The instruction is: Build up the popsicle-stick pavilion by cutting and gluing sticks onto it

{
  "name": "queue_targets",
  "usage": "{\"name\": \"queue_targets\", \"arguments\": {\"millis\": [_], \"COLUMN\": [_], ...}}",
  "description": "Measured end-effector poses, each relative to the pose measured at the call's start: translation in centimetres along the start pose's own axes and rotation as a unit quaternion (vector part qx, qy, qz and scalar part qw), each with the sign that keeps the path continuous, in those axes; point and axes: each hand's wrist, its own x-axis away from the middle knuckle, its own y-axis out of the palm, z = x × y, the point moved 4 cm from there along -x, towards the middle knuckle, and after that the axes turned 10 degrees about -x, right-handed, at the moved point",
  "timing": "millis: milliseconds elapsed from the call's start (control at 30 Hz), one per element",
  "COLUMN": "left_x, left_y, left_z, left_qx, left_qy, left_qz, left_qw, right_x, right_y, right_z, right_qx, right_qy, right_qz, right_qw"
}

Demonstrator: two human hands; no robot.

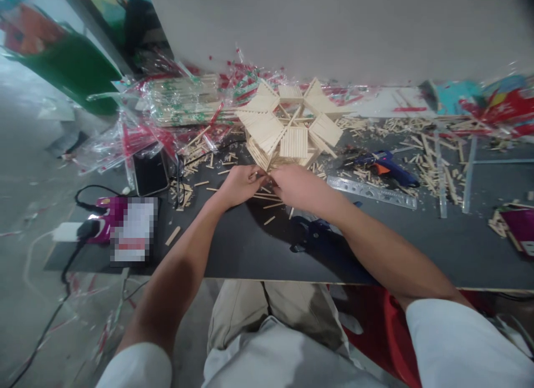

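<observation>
A model built of pale wooden sticks (294, 142), with flat panels flaring out around its top, stands on the dark table in front of me. My left hand (242, 183) and my right hand (298, 183) meet at its near lower corner. The fingers of both are closed and bent inward, close to touching each other. Whatever they pinch there is too small or hidden to make out. Several loose sticks (267, 197) lie on the table just below my fingers. Beneath my right forearm is a dark blue tool (311, 232), partly covered.
A glue gun (390, 167) and a clear ruler (371, 193) lie right of the model. Stick offcuts (438, 160) and crumpled plastic wrappers (142, 121) spread along the back. At left are a phone (132, 232), a purple power strip (110, 213) with cables and a dark device (150, 174).
</observation>
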Motion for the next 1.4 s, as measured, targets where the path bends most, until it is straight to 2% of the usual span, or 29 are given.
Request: {"name": "queue_targets", "arguments": {"millis": [200,333,500,600,767,833,933,1167,1267,1400], "left_x": [0.6,0.9,0.7,0.7,0.8,0.7,0.7,0.8,0.8,0.7], "left_y": [-0.6,-0.1,0.3,0.1,-0.4,-0.5,-0.6,-0.5,-0.5,-0.3], "left_z": [1.9,2.0,1.5,1.7,2.1,2.2,2.2,2.4,2.8,2.6], "left_qx": [0.203,0.299,0.328,0.353,0.399,0.408,0.417,0.416,0.427,0.416], "left_qy": [0.045,0.035,0.014,-0.009,-0.041,-0.044,-0.051,-0.049,-0.038,-0.058], "left_qz": [-0.066,-0.097,-0.107,-0.112,-0.066,-0.05,-0.038,-0.046,-0.051,-0.049], "left_qw": [0.976,0.949,0.938,0.929,0.914,0.911,0.907,0.907,0.902,0.906], "right_x": [3.4,3.6,3.0,3.2,3.7,3.7,3.4,3.2,3.2,3.0], "right_y": [-3.5,-3.9,-3.6,-3.6,-3.9,-4.2,-4.3,-4.4,-4.8,-5.7], "right_z": [-1.6,-1.7,-1.3,-1.2,-1.1,-1.1,-1.1,-1.1,-0.5,1.5], "right_qx": [-0.116,-0.15,-0.152,-0.198,-0.366,-0.359,-0.319,-0.274,-0.264,-0.25], "right_qy": [0.05,0.062,0.057,0.026,-0.068,-0.101,-0.125,-0.16,-0.142,-0.073], "right_qz": [0.079,0.087,0.101,0.117,0.128,0.169,0.209,0.206,0.211,0.266], "right_qw": [0.989,0.983,0.982,0.973,0.919,0.912,0.916,0.926,0.93,0.928]}}
